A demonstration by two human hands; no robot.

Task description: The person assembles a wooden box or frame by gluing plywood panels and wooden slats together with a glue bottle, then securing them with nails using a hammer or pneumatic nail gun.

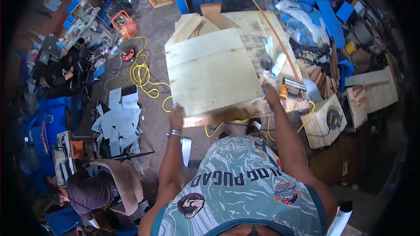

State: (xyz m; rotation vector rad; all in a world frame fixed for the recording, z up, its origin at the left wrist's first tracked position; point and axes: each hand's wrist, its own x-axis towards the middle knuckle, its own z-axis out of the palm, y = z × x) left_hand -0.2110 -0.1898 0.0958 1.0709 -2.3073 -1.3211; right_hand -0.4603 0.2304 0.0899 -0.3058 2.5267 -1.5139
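Note:
Between my two hands lies a large pale plywood panel [210,76] on the wooden worktable [249,22]. My left hand [176,117] is closed on the panel's near left corner, with a metal bracelet at the wrist. At the near right corner, my right hand [270,95] also grips the panel's edge; its fingertips are partly hidden. Right of the panel stand a container of small dark pieces [266,63] and a white bottle [278,64]. A yellow nail gun [283,91] rests just beyond my right hand.
A long wooden strip [275,32] crosses the table's right side. Yellow hose [141,72] coils on the floor at left, near grey scraps [117,120]. Stacked boards [321,122] stand at right. A person [94,188] sits at lower left; another [57,76] is farther up.

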